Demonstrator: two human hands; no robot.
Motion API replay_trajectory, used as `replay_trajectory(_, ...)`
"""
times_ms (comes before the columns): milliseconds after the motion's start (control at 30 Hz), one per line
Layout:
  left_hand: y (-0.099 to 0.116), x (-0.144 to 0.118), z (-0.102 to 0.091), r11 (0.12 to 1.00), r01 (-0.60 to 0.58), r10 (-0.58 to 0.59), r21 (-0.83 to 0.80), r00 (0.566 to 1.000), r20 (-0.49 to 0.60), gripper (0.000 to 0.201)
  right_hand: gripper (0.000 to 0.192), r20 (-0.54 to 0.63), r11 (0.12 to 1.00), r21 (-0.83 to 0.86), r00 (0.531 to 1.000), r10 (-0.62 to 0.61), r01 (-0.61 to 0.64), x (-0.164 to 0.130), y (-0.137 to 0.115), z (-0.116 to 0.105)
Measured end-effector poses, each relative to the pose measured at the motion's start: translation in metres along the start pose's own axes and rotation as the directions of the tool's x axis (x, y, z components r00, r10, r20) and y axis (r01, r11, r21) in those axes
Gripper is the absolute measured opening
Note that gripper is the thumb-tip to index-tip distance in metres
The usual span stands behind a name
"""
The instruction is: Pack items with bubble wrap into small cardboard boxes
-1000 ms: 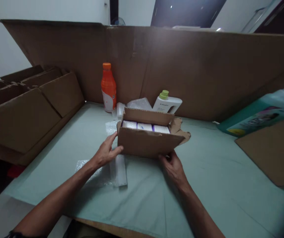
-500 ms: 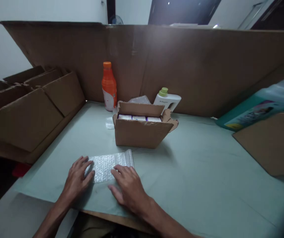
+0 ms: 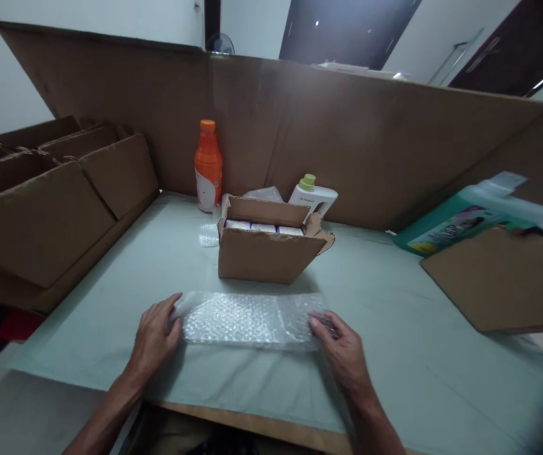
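A strip of clear bubble wrap (image 3: 247, 319) stretches sideways between my two hands, close above or on the table cover. My left hand (image 3: 155, 335) grips its left end, thumb and fingers closed on the edge. At the other end, my right hand (image 3: 342, 351) pinches the wrap between thumb and fingers, some of them behind the film. Just beyond the wrap stands an open cardboard box (image 3: 264, 256) with several white-and-purple packs (image 3: 262, 227) inside, their tops showing.
Behind the box stand an orange bottle (image 3: 208, 167) and a white bottle with a green cap (image 3: 312, 194). A teal jug (image 3: 465, 218) leans at right behind a cardboard piece (image 3: 503, 284). Divided cardboard bins (image 3: 63, 215) line the left. A tall cardboard wall (image 3: 370, 139) closes the back.
My right hand has moved to the right, drawing the bubble wrap out into a longer strip. My left hand has stayed at the left end. The view has tilted slightly.
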State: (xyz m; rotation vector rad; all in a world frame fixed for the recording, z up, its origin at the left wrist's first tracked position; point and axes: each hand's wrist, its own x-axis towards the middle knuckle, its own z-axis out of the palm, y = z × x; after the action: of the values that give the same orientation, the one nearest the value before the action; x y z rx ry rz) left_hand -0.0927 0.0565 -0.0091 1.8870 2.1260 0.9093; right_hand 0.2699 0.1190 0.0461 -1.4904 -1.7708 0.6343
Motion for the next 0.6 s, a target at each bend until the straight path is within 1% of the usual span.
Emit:
replay_trajectory(67, 0.015, 0.005, 0.01, 0.998, -0.053, 0.054, -0.014, 0.998, 0.037, 0.047, 0.035, -0.043, 0.992, 0.037, 0.991, 0.126, -0.125, -0.009, 0.021, -0.022)
replay_trajectory(100, 0.021, 0.007, 0.015, 0.997, -0.077, 0.076, 0.0, 0.995, 0.063, 0.048, 0.035, -0.041, 0.985, 0.017, 0.984, 0.173, -0.173, -0.014, 0.031, -0.03)
replay_trajectory(167, 0.029, 0.012, 0.022, 0.993, -0.109, 0.104, 0.039, 0.989, 0.105, 0.049, 0.038, -0.063, 0.972, -0.097, 0.976, 0.209, -0.214, -0.022, 0.05, -0.04)
replay_trajectory(200, 0.031, 0.016, 0.024, 0.992, -0.118, 0.112, 0.048, 0.988, 0.11, 0.049, 0.041, -0.101, 0.963, -0.159, 0.974, 0.204, -0.218, -0.023, 0.057, -0.044)
replay_trajectory(267, 0.033, 0.026, 0.023, 0.992, -0.123, 0.121, 0.02, 0.989, 0.084, 0.051, 0.05, -0.201, 0.951, -0.238, 0.968, 0.152, -0.199, -0.021, 0.064, -0.047)
replay_trajectory(300, 0.035, 0.033, 0.022, 0.992, -0.125, 0.126, -0.019, 0.99, 0.065, 0.053, 0.052, -0.232, 0.953, -0.249, 0.966, 0.117, -0.175, -0.016, 0.064, -0.047)
replay_trajectory(333, 0.038, 0.042, 0.02, 0.989, -0.126, 0.13, -0.073, 0.99, 0.051, 0.056, 0.054, -0.235, 0.959, -0.244, 0.968, 0.083, -0.142, -0.008, 0.06, -0.045)
replay_trajectory(400, 0.048, 0.062, 0.018, 0.972, -0.116, 0.127, -0.204, 0.991, 0.045, 0.062, 0.056, -0.187, 0.979, -0.195, 0.982, 0.028, -0.065, 0.016, 0.048, -0.038)
replay_trajectory(500, 0.067, 0.097, 0.024, 0.913, -0.059, 0.087, -0.404, 0.995, 0.051, 0.071, 0.071, -0.064, 1.0, -0.026, 0.998, -0.004, 0.003, 0.065, 0.028, -0.016)
replay_trajectory(533, 0.073, 0.108, 0.028, 0.882, -0.034, 0.068, -0.47, 0.996, 0.056, 0.073, 0.075, -0.017, 0.999, 0.043, 1.0, 0.006, -0.005, 0.081, 0.023, -0.007)
replay_trajectory(600, 0.081, 0.124, 0.04, 0.809, 0.019, 0.036, -0.588, 0.996, 0.082, 0.073, 0.076, 0.096, 0.984, 0.164, 0.994, 0.054, -0.07, 0.107, 0.019, 0.009)
